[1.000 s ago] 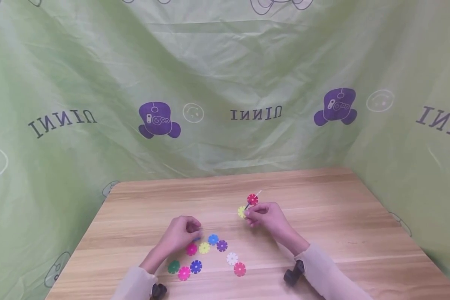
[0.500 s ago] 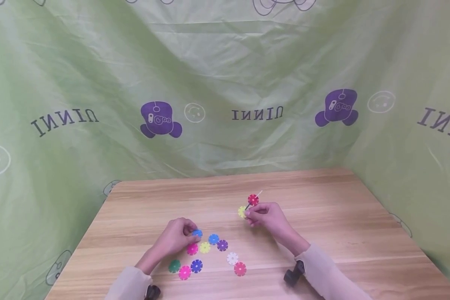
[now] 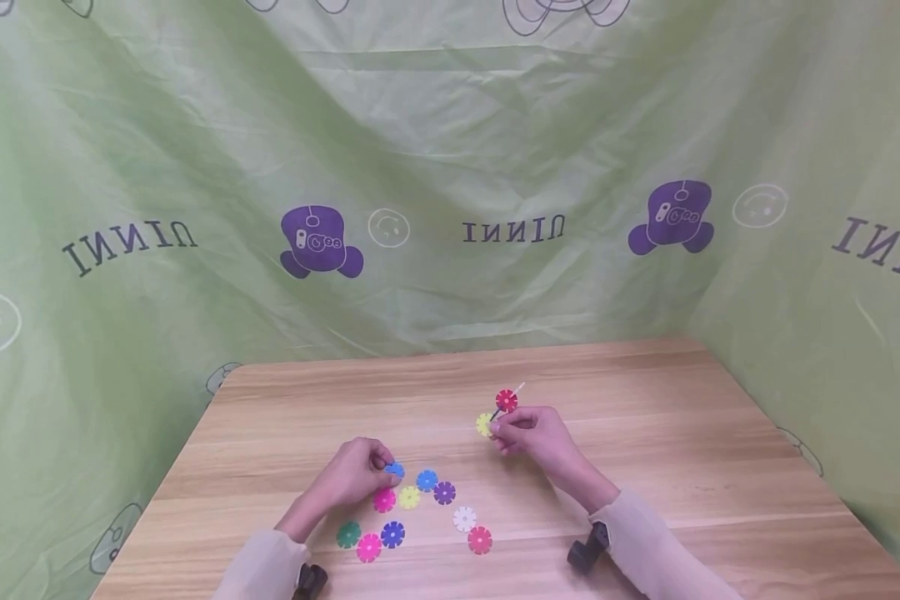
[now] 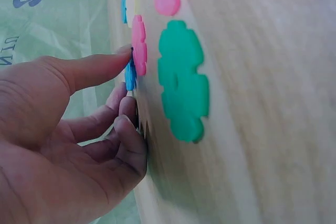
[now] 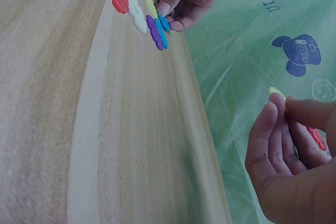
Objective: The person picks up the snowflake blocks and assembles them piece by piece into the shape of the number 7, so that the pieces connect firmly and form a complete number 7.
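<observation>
My left hand [image 3: 354,473] pinches a light blue notched plastic disc [image 3: 395,470] between thumb and fingers, close over the table. In the left wrist view a pink disc [image 4: 139,45] overlaps the thumb tip and a green disc [image 4: 181,85] lies nearer. My right hand [image 3: 537,433], held above the table, grips a small chain of joined discs by its yellow disc [image 3: 483,424]. A dark disc seen edge-on links this to a red disc [image 3: 506,401], from which a white disc [image 3: 521,389] sticks out edge-on. Fingers hide part of the yellow disc.
Several loose discs lie flat on the wooden table [image 3: 645,467]: another light blue [image 3: 427,480], purple [image 3: 444,493], yellow [image 3: 408,497], dark blue [image 3: 392,534], white [image 3: 464,519] and coral [image 3: 480,540] among them. A green printed curtain [image 3: 420,283] hangs behind the table.
The light blue disc at my left fingertips, mostly hidden one second ago, now shows its face. The left hand has shifted only slightly; the right hand and its chain hold still.
</observation>
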A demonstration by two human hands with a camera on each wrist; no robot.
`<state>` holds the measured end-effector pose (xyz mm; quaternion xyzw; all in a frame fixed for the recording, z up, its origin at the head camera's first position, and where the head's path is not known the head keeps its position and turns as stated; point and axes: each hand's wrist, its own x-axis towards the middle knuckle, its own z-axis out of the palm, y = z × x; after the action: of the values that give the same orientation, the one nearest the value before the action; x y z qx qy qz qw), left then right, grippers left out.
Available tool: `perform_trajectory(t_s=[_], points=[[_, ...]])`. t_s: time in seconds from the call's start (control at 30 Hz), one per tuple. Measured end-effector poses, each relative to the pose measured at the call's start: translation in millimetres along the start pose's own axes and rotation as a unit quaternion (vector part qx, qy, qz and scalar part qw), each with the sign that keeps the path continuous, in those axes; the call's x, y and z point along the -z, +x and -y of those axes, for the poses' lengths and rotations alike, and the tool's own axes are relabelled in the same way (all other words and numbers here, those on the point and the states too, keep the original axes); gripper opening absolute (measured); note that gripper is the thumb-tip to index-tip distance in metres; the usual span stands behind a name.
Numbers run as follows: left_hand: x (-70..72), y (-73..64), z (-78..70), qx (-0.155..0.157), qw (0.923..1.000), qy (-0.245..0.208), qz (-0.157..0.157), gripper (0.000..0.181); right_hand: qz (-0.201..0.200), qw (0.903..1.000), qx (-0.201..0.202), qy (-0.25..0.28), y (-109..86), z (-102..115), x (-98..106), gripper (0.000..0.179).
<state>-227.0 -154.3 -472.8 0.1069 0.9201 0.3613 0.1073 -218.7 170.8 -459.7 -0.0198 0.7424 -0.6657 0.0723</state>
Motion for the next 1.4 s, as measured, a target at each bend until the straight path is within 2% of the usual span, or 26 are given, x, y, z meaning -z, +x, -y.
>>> perform_trajectory(t_s=[0.13, 0.33, 0.43, 0.67, 1.03, 1.4], points=[[-0.8, -0.7, -3.0, -0.002, 1.0, -0.004, 0.003, 0.023, -0.001, 1.0, 0.001, 0.001, -0.4, -1.0, 0.2, 0.024], [-10.0, -0.4, -12.4, -0.026, 0.9991, -0.028, -0.017, 0.018, 0.002, 1.0, 0.003, 0.006, -0.6, -2.3, 2.4, 0.024], [-15.3, 1.0, -20.2, -0.034, 0.9977, -0.052, -0.028, 0.017, 0.003, 1.0, 0.002, 0.008, -0.5, -2.6, 3.3, 0.024], [-26.0, 6.4, -41.8, -0.043, 0.9913, -0.122, -0.022, 0.021, -0.004, 0.9998, -0.005, 0.018, -0.7, -2.6, 3.3, 0.022], [-44.4, 13.7, -61.7, -0.054, 0.9881, -0.139, -0.038, 0.019, 0.011, 0.9998, 0.002, 0.014, -2.3, -2.5, 1.9, 0.024], [-51.9, 15.5, -75.7, -0.071, 0.9866, -0.138, -0.051, 0.013, 0.021, 0.9996, 0.017, 0.01, -3.3, -1.6, 0.8, 0.025]])
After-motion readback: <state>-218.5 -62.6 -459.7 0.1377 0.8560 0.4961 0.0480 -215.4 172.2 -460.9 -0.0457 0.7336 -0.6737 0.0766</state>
